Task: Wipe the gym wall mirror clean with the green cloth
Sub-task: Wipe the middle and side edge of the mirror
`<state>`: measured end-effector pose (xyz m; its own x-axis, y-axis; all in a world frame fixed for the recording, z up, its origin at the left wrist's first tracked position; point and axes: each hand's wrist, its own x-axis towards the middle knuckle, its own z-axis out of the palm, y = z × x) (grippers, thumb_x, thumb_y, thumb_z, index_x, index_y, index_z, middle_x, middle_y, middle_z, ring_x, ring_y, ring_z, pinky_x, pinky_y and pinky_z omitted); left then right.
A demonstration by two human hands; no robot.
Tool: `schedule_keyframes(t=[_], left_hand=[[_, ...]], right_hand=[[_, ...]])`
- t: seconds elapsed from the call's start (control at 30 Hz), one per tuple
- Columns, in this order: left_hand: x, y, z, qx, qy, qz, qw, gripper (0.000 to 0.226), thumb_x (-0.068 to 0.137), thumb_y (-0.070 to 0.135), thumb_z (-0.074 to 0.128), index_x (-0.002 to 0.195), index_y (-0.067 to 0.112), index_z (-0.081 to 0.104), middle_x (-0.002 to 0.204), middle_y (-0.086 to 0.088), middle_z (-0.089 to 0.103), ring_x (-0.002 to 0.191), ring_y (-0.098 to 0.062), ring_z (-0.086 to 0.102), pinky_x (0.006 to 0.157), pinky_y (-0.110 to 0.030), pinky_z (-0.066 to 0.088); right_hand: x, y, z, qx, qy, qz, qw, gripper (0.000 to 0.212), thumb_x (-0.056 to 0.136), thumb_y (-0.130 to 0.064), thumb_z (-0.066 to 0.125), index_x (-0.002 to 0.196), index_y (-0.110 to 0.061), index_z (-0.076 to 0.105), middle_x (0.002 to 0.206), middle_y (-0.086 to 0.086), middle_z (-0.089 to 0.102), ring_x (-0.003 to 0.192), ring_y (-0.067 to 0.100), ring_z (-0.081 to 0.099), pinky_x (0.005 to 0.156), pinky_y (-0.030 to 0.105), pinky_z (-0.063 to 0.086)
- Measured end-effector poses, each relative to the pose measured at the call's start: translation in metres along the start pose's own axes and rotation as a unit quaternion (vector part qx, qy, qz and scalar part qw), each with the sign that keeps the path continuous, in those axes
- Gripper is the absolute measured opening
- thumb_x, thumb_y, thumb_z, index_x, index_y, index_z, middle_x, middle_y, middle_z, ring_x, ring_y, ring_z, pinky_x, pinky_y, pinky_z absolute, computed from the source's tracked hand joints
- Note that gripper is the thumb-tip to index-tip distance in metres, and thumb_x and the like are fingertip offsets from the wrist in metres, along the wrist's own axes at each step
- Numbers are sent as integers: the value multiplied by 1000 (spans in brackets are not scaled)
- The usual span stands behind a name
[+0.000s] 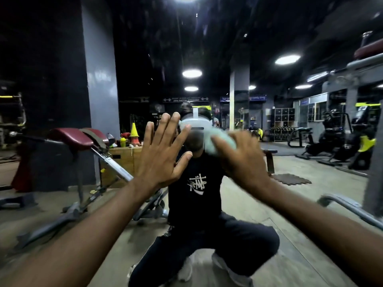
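Head view, left hand [159,154] splayed on mirror [62,48], right hand [242,160] on one green cloth [216,139], grip unclear

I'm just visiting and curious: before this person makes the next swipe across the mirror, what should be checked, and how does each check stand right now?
1. Cloth in place: ok. The green cloth sits under the right hand.
2. Firm grip on the cloth: cannot tell. That hand is blurred by motion.
3. Free hand out of the way: ok. The left hand is flat with its fingers spread, beside the cloth and not on it.
4. Mirror clean higher up: not ok. Pale specks show there.
5. Steady footing: ok. The reflection shows a low squat with the shoes on the floor.
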<state>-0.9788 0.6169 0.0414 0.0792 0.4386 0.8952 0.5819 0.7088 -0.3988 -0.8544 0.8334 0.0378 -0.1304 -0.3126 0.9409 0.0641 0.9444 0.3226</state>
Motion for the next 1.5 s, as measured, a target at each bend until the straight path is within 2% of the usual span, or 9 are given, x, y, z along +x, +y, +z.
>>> schedule_keyframes(t=[0.17,0.33,0.5,0.77,0.9,1.0,1.17,1.4,1.5], left_hand=[[-16,-6,1,7,-9,18,1000,74,102,50,47,164,15,25,171,-18,14,159,-36,11,126,-60,9],[-14,-4,0,-13,-9,16,1000,73,102,48,48,163,14,26,170,-19,16,159,-38,12,125,-61,13],[-57,15,6,-24,-26,-13,999,70,105,41,42,164,10,22,171,-20,13,159,-38,10,126,-61,12],[-130,45,13,-28,-60,-54,996,70,105,41,40,164,10,19,172,-17,7,159,-37,8,127,-59,5],[-144,43,14,-15,-56,-33,998,73,105,44,38,165,13,11,172,-15,7,158,-38,12,127,-57,7],[-141,29,7,-7,-51,-25,998,76,103,48,43,164,12,17,172,-15,11,157,-40,15,126,-59,6],[-97,-39,-5,43,-56,-24,997,91,98,65,42,166,18,5,171,-14,1,156,-43,13,122,-69,6],[-91,-58,-10,-21,-28,-28,999,67,102,35,33,162,7,24,171,-16,18,158,-38,17,124,-64,14],[-81,-72,-20,-4,-32,-57,998,68,103,43,34,162,10,27,171,-14,17,159,-34,15,125,-60,14]], right_hand=[[-21,-12,-9,-9,-76,-80,994,40,91,-28,55,131,-26,51,119,17,60,102,30,46,76,40,32],[-6,-8,-4,-41,-10,23,999,54,88,-22,73,136,-25,47,122,20,59,100,34,52,76,41,39],[-111,-52,0,-14,-113,-151,982,29,104,-20,49,132,-25,52,129,25,61,119,42,60,93,50,50],[-93,-43,0,-3,-9,-99,995,26,101,-15,54,126,-21,60,113,24,65,105,36,53,83,46,41],[-160,-77,9,29,-67,-211,975,20,99,-17,59,113,-25,70,87,4,65,77,27,64,70,41,53],[-111,-58,12,22,-32,-247,968,19,100,-17,60,115,-21,70,93,11,67,81,31,66,72,44,54],[-1,-50,19,16,57,-92,994,24,102,-18,54,122,-13,65,102,23,64,90,38,62,70,44,43],[-28,-86,41,28,-18,-267,963,19,102,-16,54,117,-16,66,92,11,65,80,32,63,66,46,53],[44,-64,32,-1,43,-197,979,23,100,-20,56,122,-14,60,97,17,63,86,32,56,66,42,44]])
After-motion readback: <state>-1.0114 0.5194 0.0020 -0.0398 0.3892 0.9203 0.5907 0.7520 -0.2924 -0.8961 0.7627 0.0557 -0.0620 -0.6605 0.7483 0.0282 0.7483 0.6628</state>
